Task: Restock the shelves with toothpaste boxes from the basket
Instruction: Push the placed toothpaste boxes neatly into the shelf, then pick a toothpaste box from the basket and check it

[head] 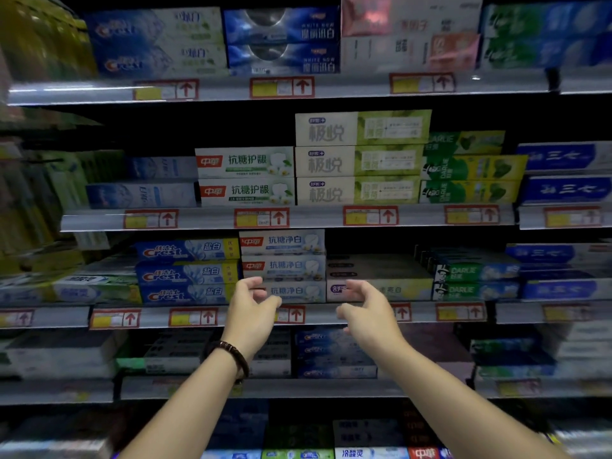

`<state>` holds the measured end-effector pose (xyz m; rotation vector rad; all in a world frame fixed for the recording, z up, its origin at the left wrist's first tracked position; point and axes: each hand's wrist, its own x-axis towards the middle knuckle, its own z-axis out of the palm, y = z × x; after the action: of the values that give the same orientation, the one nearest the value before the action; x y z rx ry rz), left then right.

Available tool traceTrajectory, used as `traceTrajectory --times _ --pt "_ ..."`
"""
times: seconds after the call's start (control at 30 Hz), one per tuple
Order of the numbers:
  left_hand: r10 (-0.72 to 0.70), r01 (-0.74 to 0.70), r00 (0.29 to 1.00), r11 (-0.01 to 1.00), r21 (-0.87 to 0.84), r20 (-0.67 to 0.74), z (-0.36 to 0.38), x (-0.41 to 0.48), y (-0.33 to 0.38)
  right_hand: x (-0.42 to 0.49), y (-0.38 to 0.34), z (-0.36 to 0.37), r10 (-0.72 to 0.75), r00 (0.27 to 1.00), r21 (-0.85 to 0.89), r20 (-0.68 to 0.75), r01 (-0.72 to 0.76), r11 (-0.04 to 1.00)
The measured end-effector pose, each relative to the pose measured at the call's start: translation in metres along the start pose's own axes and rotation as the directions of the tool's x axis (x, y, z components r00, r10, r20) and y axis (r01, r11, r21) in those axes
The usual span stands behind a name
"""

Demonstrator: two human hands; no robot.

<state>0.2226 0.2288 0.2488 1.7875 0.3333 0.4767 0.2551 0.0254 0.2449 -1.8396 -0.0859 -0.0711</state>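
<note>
Before the toothpaste boxes point(283, 266), left hand point(251, 301) and right hand point(367, 304) hover empty, fingers loose

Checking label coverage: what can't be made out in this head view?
- Basket: outside the frame.
- Lowest white-and-blue toothpaste box: left end hidden by left hand.
- Pale box with purple logo: partly behind right hand.
- Red-framed shelf price tags: print too blurred to read.
- Yellow-green boxes at left edge: smeared by motion blur.
</note>
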Motion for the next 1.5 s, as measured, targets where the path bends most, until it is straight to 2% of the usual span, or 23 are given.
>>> traceTrajectory --times 0.13,0.57,1.03,1.23,1.5 --pt "-0.01 0.011 0.999 1.0 -0.025 0.033 0.003 -0.022 0.0 -0.017 0.006 -0.012 0.093 0.995 0.132 0.041 -0.098 0.986" --pt "-0.035 0.037 0.996 0.999 -0.023 0.081 0.022 -0.105 -0.003 -0.089 0.026 -0.049 0.024 0.996 0.04 0.091 -0.028 0.999" --pt "-0.054 0.066 0.988 0.995 -0.078 0.147 0.018 -0.189 -0.016 -0.163 0.054 -0.083 0.054 0.995 0.133 0.086 -0.065 0.989" --pt "-0.008 0.021 0.985 0.997 -0.075 0.17 0.027 -0.217 -0.022 -0.191 0.07 -0.095 0.032 0.996 0.103 0.085 -0.04 0.994" --pt "-0.028 0.042 0.976 0.997 -0.062 0.217 0.049 -0.255 -0.052 -0.217 0.108 -0.118 0.019 0.999 0.081 0.045 -0.023 0.996"
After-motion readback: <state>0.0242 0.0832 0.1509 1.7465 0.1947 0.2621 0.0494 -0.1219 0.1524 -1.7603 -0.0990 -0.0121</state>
